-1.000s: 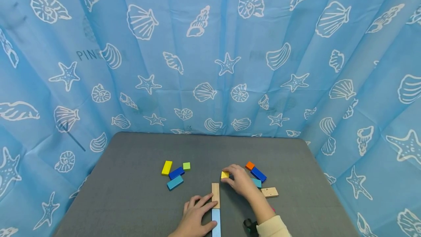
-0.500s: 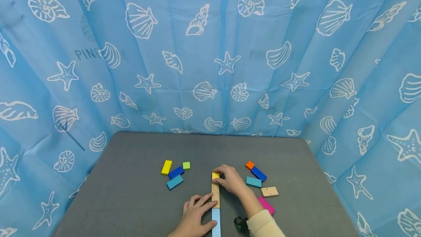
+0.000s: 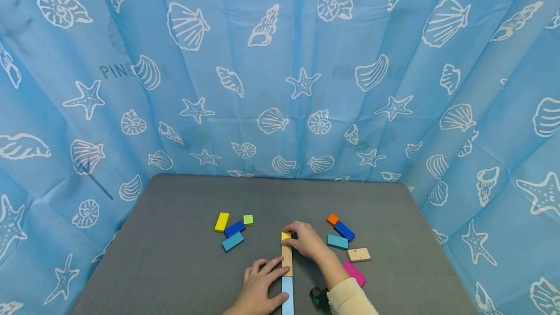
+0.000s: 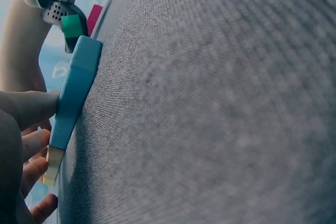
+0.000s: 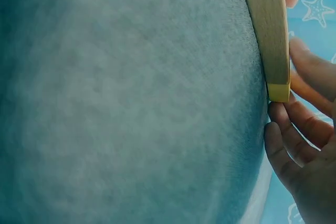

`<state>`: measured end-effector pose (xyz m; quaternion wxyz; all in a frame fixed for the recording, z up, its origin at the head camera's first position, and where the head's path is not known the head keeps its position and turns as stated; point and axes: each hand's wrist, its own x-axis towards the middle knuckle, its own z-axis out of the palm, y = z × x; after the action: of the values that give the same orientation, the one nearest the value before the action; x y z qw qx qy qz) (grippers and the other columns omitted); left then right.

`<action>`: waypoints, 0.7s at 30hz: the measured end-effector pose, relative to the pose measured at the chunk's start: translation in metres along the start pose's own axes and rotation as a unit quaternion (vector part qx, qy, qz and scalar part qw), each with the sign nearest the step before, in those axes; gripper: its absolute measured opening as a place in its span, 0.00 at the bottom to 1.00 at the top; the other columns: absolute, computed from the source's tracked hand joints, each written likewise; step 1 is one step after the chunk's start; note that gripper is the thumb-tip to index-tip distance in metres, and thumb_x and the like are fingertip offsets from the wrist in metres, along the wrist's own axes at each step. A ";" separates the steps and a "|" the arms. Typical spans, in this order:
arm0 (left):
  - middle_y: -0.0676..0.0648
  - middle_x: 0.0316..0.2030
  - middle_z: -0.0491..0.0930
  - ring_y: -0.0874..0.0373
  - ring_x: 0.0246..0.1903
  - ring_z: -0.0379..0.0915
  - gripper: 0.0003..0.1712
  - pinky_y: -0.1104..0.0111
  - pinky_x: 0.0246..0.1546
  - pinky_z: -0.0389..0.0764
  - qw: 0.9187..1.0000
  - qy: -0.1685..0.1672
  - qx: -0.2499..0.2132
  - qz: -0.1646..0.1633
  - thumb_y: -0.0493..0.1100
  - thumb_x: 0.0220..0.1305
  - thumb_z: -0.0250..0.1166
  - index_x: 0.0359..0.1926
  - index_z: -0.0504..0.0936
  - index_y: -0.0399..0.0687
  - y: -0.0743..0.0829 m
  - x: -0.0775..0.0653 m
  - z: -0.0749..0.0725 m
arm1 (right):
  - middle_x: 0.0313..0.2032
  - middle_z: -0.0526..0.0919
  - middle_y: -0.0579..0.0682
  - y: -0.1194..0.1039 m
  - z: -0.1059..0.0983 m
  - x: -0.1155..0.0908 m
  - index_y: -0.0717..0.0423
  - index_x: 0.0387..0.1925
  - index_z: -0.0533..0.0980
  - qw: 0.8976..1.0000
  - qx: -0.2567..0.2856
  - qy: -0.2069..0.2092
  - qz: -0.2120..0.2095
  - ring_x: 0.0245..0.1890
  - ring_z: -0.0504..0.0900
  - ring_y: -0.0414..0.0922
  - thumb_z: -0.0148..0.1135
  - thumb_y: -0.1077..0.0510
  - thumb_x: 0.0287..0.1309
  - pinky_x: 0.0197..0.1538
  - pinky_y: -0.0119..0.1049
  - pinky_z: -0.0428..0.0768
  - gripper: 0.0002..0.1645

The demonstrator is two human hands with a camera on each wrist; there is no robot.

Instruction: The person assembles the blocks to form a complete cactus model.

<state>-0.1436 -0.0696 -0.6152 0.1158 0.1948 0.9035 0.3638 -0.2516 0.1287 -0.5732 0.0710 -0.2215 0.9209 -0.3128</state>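
A light blue block (image 3: 287, 298), a plain wooden block (image 3: 287, 266) and a small yellow block (image 3: 286, 235) form one straight row, end to end. My right hand (image 3: 307, 243) pinches the yellow block between thumb and fingers at the far end. In the right wrist view the yellow block (image 5: 279, 93) sits flush against the end of the wooden block (image 5: 269, 30). My left hand (image 3: 258, 287) lies along the left side, two fingertips on the wooden block and the thumb at the light blue block (image 4: 73, 95), fingers spread.
Left of the row lie a yellow (image 3: 221, 222), a dark blue (image 3: 235, 229), a teal (image 3: 233, 242) and a lime green block (image 3: 248, 219). On the right are orange (image 3: 332, 219), dark blue (image 3: 344, 231), teal (image 3: 337, 241), wooden (image 3: 359, 254) and pink blocks (image 3: 355, 273). A shell-patterned curtain (image 3: 280, 86) hangs behind.
My right hand has carried the small yellow block left to the wooden block's far end, then drawn it slightly nearer against it. My left hand has stayed in place.
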 end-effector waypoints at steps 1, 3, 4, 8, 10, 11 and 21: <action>0.61 0.73 0.64 0.47 0.62 0.58 0.30 0.42 0.52 0.62 1.000 0.000 0.000 0.001 0.72 0.65 0.58 0.67 0.73 0.79 0.000 0.000 0.000 | 0.47 0.84 0.50 0.000 0.000 0.000 0.55 0.52 0.83 1.000 -0.001 -0.001 -0.004 0.43 0.79 0.45 0.70 0.51 0.63 0.50 0.48 0.81 0.19; 0.61 0.73 0.64 0.47 0.61 0.58 0.30 0.43 0.51 0.62 1.000 0.002 0.002 0.005 0.72 0.66 0.58 0.67 0.73 0.78 0.000 0.000 0.001 | 0.48 0.84 0.50 0.000 -0.002 -0.001 0.55 0.53 0.83 1.000 0.002 -0.001 -0.008 0.45 0.79 0.46 0.70 0.51 0.63 0.51 0.49 0.81 0.20; 0.61 0.73 0.64 0.47 0.61 0.58 0.30 0.43 0.51 0.62 1.000 0.003 0.002 0.005 0.72 0.66 0.58 0.67 0.73 0.79 0.000 -0.001 0.001 | 0.49 0.84 0.50 -0.001 -0.003 -0.001 0.55 0.54 0.82 1.000 0.005 0.000 -0.009 0.46 0.80 0.47 0.70 0.51 0.63 0.52 0.50 0.81 0.21; 0.59 0.73 0.65 0.47 0.60 0.59 0.30 0.44 0.49 0.62 1.000 0.014 0.007 0.017 0.72 0.66 0.57 0.67 0.73 0.77 0.000 -0.001 0.001 | 0.50 0.83 0.50 -0.003 -0.008 -0.005 0.55 0.55 0.82 1.000 0.012 0.007 -0.011 0.47 0.79 0.48 0.69 0.51 0.63 0.53 0.51 0.80 0.21; 0.59 0.73 0.65 0.46 0.60 0.59 0.30 0.44 0.49 0.62 1.000 0.017 0.007 0.020 0.71 0.67 0.58 0.67 0.74 0.75 0.001 -0.001 0.001 | 0.51 0.83 0.50 -0.005 -0.012 -0.009 0.55 0.56 0.82 1.000 0.018 0.013 -0.014 0.48 0.80 0.49 0.68 0.51 0.64 0.53 0.52 0.80 0.21; 0.58 0.73 0.65 0.46 0.60 0.59 0.30 0.43 0.48 0.62 0.999 0.020 0.008 0.025 0.70 0.67 0.58 0.68 0.74 0.74 0.001 -0.002 0.001 | 0.51 0.83 0.51 -0.007 -0.014 -0.011 0.55 0.56 0.82 1.000 0.021 0.017 -0.015 0.48 0.81 0.49 0.68 0.51 0.64 0.53 0.52 0.81 0.21; 0.58 0.74 0.64 0.44 0.61 0.59 0.32 0.37 0.52 0.62 1.000 -0.001 0.014 -0.002 0.73 0.65 0.57 0.68 0.73 0.76 0.001 0.001 0.001 | 0.51 0.84 0.52 -0.017 -0.032 -0.037 0.54 0.55 0.82 0.998 0.022 0.054 -0.011 0.48 0.82 0.50 0.68 0.53 0.64 0.50 0.51 0.83 0.20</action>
<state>-0.1436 -0.0675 -0.6154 0.1147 0.1956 0.9088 0.3503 -0.2211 0.1508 -0.5379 0.0228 -0.2127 0.9137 -0.3454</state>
